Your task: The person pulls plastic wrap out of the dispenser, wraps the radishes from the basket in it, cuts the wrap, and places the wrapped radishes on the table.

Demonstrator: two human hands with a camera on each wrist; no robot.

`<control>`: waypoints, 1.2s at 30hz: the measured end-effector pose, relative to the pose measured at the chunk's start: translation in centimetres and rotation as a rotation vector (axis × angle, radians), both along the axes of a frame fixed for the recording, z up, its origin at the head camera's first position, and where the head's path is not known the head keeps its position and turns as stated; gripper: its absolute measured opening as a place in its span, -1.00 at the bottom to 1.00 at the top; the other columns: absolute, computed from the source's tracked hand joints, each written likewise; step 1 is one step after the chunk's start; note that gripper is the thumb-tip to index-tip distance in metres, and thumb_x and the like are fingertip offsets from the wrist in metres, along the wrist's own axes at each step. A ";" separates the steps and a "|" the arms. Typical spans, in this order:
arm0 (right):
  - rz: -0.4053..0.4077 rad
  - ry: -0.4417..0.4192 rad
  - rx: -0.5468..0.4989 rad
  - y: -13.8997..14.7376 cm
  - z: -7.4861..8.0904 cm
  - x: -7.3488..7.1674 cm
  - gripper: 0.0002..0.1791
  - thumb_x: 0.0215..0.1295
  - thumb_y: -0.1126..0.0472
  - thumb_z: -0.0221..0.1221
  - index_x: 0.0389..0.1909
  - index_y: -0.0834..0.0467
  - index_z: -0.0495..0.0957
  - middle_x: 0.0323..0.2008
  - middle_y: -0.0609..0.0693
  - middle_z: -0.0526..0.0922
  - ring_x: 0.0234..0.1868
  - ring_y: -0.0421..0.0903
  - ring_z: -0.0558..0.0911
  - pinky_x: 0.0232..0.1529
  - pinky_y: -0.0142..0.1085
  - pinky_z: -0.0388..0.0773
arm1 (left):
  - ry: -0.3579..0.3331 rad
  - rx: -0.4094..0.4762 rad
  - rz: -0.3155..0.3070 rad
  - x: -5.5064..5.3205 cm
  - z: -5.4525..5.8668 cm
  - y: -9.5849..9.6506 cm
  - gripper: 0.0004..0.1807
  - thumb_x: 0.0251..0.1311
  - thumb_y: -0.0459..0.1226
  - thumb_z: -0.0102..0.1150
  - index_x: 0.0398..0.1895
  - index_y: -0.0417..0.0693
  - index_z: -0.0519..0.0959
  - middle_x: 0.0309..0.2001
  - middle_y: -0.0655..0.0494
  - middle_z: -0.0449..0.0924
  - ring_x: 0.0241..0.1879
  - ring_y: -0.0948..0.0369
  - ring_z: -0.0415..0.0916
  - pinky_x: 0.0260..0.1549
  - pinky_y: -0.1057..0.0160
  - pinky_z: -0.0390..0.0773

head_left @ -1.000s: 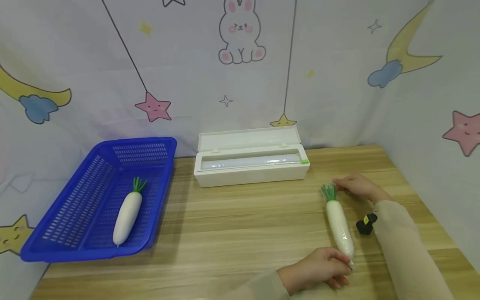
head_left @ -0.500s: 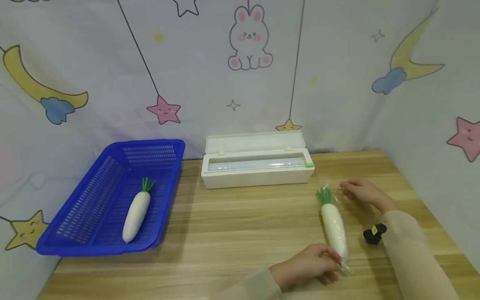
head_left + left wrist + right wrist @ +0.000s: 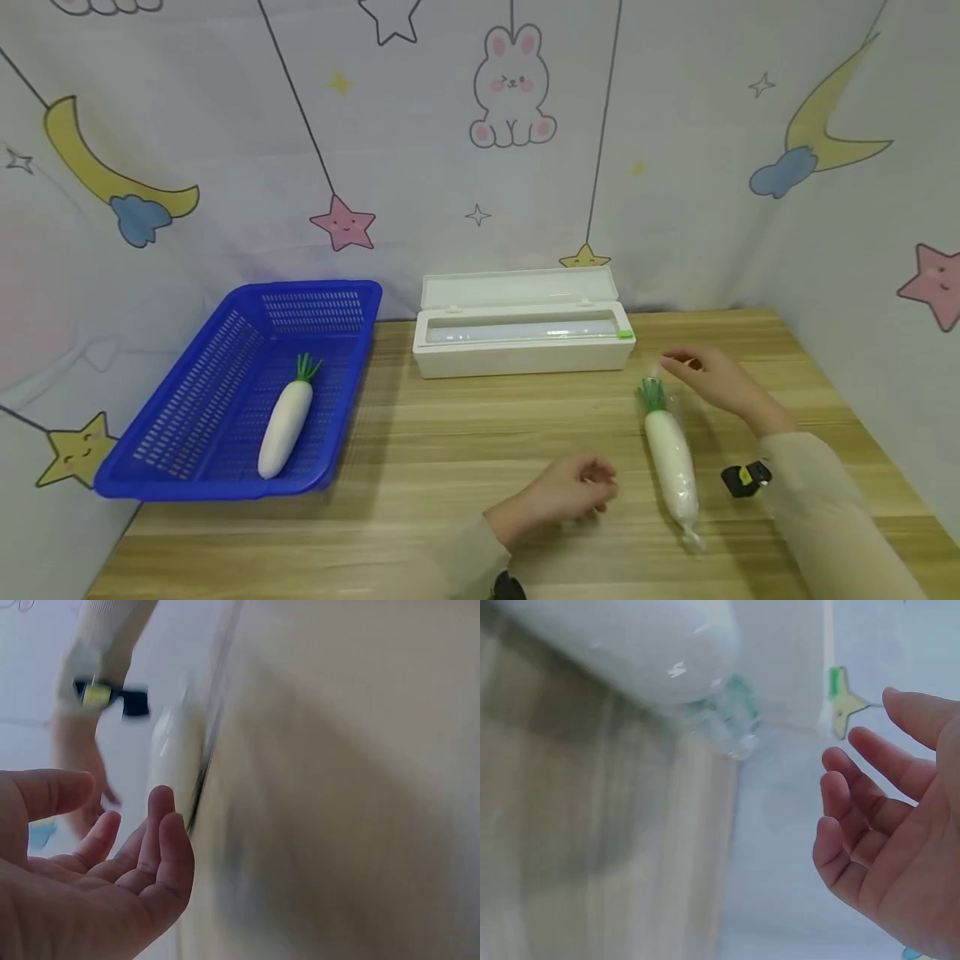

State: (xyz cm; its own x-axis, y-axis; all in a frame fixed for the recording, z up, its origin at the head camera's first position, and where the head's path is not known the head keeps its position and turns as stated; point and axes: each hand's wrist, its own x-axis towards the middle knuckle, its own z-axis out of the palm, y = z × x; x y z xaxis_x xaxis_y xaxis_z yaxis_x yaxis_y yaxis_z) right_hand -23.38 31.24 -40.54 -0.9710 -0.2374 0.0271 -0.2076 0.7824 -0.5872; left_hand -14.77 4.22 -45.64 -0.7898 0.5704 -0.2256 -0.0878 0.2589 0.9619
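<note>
A white radish (image 3: 671, 462) with green leaves lies on the right of the table, wrapped in clear film that is twisted at its near end. My right hand (image 3: 708, 379) hovers just beyond its leafy end; in the right wrist view the fingers (image 3: 840, 799) are loosely bent, with nothing between them. Left of the radish, my left hand (image 3: 566, 492) is apart from it, its fingers relaxed and holding nothing. In the left wrist view the wrapped radish (image 3: 176, 750) shows blurred behind the fingertips (image 3: 161, 799).
A blue basket (image 3: 352, 400) on the left holds a second white radish (image 3: 287, 429), without visible film. At the back stands a white box (image 3: 525, 360) with its lid raised and a roll of clear film (image 3: 525, 331) inside. A patterned cloth hangs behind the table.
My left hand has let go of the radish's near end and moved left, away from it. My right hand has shifted slightly toward the leafy end. The head view has turned a little left.
</note>
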 end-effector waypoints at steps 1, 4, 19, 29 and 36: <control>0.004 0.020 0.000 -0.3 0.4 -0.1 -0.46 0.49 0.00 -0.04 0.18 0.40 0.43 0.03 0.34 0.56 -0.03 0.19 0.51 -0.10 0.03 0.48 | 0.053 -0.007 0.035 -0.8 0.3 -1.1 -0.75 0.27 -0.32 0.13 -0.03 -0.25 0.52 -0.25 0.09 0.60 -0.42 0.28 0.52 -0.51 0.33 0.49; 0.011 0.087 0.011 -1.0 1.3 -0.5 -0.48 0.48 0.01 -0.01 0.15 0.39 0.46 -0.01 0.31 0.58 -0.06 0.16 0.51 -0.13 -0.01 0.47 | 0.167 -0.009 0.173 -3.4 1.4 -4.4 -0.73 0.29 -0.32 0.12 -0.02 -0.31 0.50 -0.24 0.01 0.57 -0.39 0.25 0.51 -0.42 0.22 0.55; 0.057 0.241 -0.002 -3.5 1.6 -4.2 -0.63 0.39 0.15 0.12 0.05 0.34 0.55 -0.06 0.25 0.58 -0.11 0.13 0.52 -0.16 0.00 0.47 | 0.533 -0.043 0.628 -10.9 2.6 -13.9 -0.75 0.23 -0.40 0.16 -0.06 -0.36 0.56 -0.20 -0.22 0.61 -0.28 0.07 0.51 -0.32 0.31 0.48; 0.129 0.192 0.030 -5.8 -0.3 -6.4 -0.68 0.32 0.21 0.19 -0.02 0.35 0.58 -0.14 0.21 0.55 -0.12 0.14 0.49 -0.11 0.04 0.45 | 0.674 -0.182 0.695 -13.6 1.5 -16.4 -0.72 0.16 -0.41 0.23 -0.08 -0.43 0.57 -0.14 -0.28 0.52 -0.13 -0.11 0.38 -0.12 0.04 0.40; 0.119 0.169 0.067 -5.5 -0.7 -7.2 -0.71 0.32 0.20 0.19 -0.07 0.34 0.62 -0.15 0.21 0.50 -0.08 0.17 0.46 -0.06 0.06 0.39 | 0.568 -0.348 0.606 -14.5 2.0 -17.2 -0.62 0.21 -0.33 0.22 0.07 -0.33 0.54 0.13 -0.24 0.34 0.22 -0.16 0.14 0.18 -0.16 0.21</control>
State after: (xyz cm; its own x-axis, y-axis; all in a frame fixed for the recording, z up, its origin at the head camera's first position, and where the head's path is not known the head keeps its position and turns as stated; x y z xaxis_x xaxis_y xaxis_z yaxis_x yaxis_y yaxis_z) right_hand -30.59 25.76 -41.28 -0.9190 -0.3566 0.1680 -0.3920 0.7825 -0.4837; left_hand -29.32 -13.03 -43.65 -0.9780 -0.0082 0.2087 0.1608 0.6078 0.7777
